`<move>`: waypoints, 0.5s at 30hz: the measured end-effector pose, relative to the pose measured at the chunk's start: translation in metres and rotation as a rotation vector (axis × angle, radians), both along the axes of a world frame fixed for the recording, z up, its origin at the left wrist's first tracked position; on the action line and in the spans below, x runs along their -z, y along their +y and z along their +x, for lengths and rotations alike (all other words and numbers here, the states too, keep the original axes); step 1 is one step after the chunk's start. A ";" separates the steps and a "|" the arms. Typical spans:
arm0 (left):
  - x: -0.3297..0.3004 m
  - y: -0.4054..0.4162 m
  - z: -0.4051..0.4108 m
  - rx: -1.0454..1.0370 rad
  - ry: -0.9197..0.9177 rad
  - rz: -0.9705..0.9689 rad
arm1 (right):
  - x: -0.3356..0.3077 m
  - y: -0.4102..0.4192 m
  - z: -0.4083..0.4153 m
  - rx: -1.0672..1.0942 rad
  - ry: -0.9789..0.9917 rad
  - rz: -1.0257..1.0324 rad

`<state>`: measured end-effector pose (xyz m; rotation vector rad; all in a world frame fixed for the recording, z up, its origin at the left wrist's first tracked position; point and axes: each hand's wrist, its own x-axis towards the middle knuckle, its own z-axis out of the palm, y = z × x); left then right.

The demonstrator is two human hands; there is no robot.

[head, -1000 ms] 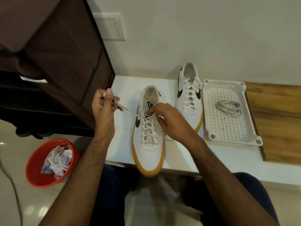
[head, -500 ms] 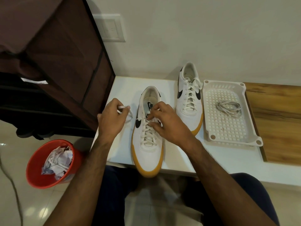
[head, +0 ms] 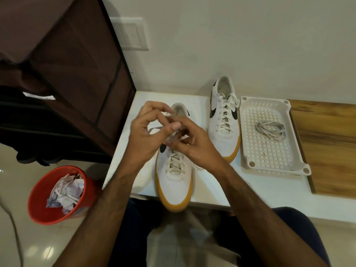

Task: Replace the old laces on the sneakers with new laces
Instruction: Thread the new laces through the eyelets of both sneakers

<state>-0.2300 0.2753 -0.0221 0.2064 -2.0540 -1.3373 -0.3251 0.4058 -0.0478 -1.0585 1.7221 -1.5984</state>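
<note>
Both hands (head: 169,135) pinch the lace (head: 154,129) above the near sneaker (head: 174,180).

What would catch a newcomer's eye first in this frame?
Both hands, left hand and right hand, meet over the near sneaker, working its lace. To the right, a loose lace bundle lies in a white tray; a red bin stands on the floor, left.

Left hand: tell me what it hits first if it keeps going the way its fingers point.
Probably the right hand: the left hand points right toward it above the near sneaker, holding the lace. Depth is unclear.
</note>
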 end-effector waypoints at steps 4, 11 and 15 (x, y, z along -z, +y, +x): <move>0.006 0.002 0.001 0.065 -0.036 0.289 | 0.008 0.004 -0.007 -0.057 -0.098 0.040; -0.002 -0.020 0.013 0.050 0.212 0.822 | 0.016 0.012 -0.018 -0.019 -0.053 0.113; -0.001 -0.019 0.009 0.047 0.155 0.777 | 0.017 0.011 -0.015 -0.097 -0.112 0.154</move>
